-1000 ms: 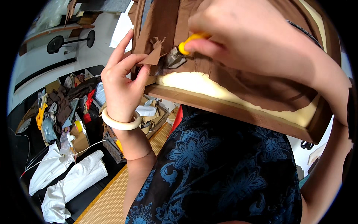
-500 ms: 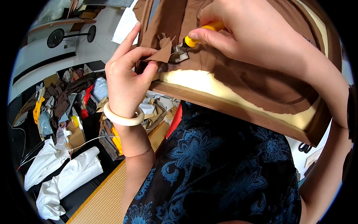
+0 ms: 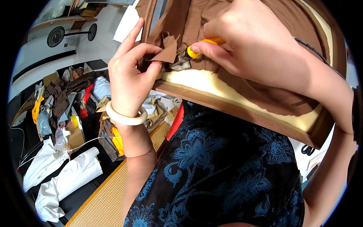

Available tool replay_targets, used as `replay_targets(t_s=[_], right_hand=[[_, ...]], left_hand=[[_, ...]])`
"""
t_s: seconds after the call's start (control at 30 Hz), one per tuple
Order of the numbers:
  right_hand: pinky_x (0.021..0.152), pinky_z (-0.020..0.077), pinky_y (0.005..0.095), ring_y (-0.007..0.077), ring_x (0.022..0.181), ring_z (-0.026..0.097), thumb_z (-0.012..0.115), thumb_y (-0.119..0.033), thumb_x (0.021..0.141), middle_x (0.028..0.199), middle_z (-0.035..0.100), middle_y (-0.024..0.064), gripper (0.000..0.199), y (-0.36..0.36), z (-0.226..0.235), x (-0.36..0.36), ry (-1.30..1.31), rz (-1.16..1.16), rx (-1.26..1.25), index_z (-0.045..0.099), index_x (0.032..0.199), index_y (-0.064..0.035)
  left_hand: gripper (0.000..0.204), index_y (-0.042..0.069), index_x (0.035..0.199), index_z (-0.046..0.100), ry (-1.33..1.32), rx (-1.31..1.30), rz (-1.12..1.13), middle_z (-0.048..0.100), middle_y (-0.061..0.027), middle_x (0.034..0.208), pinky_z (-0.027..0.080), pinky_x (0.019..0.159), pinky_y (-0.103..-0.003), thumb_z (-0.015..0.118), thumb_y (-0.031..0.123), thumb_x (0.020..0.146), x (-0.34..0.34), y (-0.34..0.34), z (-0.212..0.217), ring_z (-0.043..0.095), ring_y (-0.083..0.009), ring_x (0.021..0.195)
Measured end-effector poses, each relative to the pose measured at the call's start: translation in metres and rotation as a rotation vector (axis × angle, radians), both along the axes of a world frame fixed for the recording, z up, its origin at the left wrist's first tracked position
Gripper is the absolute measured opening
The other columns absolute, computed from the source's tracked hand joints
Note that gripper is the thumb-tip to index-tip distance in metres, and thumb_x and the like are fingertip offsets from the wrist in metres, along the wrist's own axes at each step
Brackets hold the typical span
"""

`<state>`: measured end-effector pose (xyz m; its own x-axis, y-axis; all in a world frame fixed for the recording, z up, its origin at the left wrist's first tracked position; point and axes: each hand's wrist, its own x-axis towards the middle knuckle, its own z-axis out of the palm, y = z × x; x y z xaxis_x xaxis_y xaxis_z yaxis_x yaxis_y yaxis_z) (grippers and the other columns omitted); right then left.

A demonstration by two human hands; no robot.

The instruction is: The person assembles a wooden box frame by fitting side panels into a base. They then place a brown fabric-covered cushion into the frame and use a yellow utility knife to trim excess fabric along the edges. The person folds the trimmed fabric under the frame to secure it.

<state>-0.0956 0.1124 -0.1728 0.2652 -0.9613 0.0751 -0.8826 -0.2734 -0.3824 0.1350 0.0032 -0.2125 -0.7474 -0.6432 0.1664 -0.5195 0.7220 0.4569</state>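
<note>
Much of the work sits at the very top of the frame and is cut off there: the wooden frame (image 3: pixel 242 109) with its pale foam padding (image 3: pixel 211 85) runs out past the upper edge and off to the right, so its full shape cannot be told. The brown fabric (image 3: pixel 264 94) draped over it is likewise cropped above. The tool (image 3: pixel 189 56) is mostly buried in the right hand (image 3: pixel 257 49); only a yellow handle end and a small grey metal head show, and what kind of tool it is cannot be made out for sure. Its metal tip meets the edge of the fabric near the foam, just beside the left fingertips.

The right hand, at upper centre-right, is closed tightly around the yellow handle, thumb pressed along it. The left hand (image 3: pixel 130 75), at upper centre-left, is partly open: thumb and forefinger pinch a small torn flap of fabric (image 3: pixel 166 53), while the other fingers stand extended upward, one lying against the frame's dark upright edge. A pale bangle (image 3: pixel 124 117) circles the left wrist.

The lower right of the frame is filled by the person's dark garment with blue flowers (image 3: pixel 211 170), which hides whatever the frame rests on. In the left of the frame, on the floor, lies a heap of fabric scraps (image 3: pixel 64 98), hard to sort out, with crumpled white cloth (image 3: pixel 64 178) below it and a strip of woven yellow mat (image 3: pixel 109 196) at lower centre-left.
</note>
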Motion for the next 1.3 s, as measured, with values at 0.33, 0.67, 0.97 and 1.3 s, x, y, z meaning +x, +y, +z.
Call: replay_targets(t_s=[0.33,0.67,0.97,1.3], right_hand=[[0.052,0.0502,0.0430,0.0355,0.051,0.061,0.067,-0.021,0.088,0.053,0.058,0.0173,0.036,0.002,0.007,-0.016,-0.126,0.134,-0.058,0.064,0.060,0.0004],[0.053,0.0504,0.0421,0.0369,0.050,0.060,0.066,-0.022,0.089,0.054,0.059,0.0184,0.035,-0.003,-0.019,-0.015,-0.125,0.031,-0.111,0.066,0.063,0.0003],[0.056,0.0514,0.0427,0.0376,0.053,0.061,0.064,-0.024,0.092,0.055,0.059,0.0189,0.038,-0.002,0.006,0.000,-0.059,-0.133,0.056,0.066,0.063,0.0004],[0.058,0.0517,0.0432,0.0377,0.054,0.062,0.063,-0.022,0.092,0.055,0.059,0.0182,0.037,0.004,0.007,-0.006,-0.141,-0.003,0.025,0.065,0.062,-0.0001]], left_hand=[[0.017,-0.001,0.087,0.071,0.027,-0.010,-0.002,0.064,-0.0168,0.136,0.054,0.067,-0.027,0.069,-0.003,0.070,0.006,0.000,0.000,0.071,-0.0157,0.074],[0.017,-0.002,0.087,0.071,0.034,0.025,-0.002,0.064,-0.0167,0.136,0.053,0.063,-0.026,0.070,-0.002,0.070,0.003,-0.002,0.000,0.068,-0.0130,0.069],[0.017,-0.002,0.088,0.072,0.040,0.034,-0.021,0.064,-0.0166,0.137,0.053,0.061,-0.025,0.069,0.000,0.071,0.004,-0.005,0.001,0.066,-0.0107,0.066],[0.017,-0.002,0.088,0.073,0.007,0.025,-0.017,0.063,-0.0170,0.137,0.054,0.065,-0.025,0.070,0.000,0.071,0.006,-0.005,0.003,0.069,-0.0120,0.071]])
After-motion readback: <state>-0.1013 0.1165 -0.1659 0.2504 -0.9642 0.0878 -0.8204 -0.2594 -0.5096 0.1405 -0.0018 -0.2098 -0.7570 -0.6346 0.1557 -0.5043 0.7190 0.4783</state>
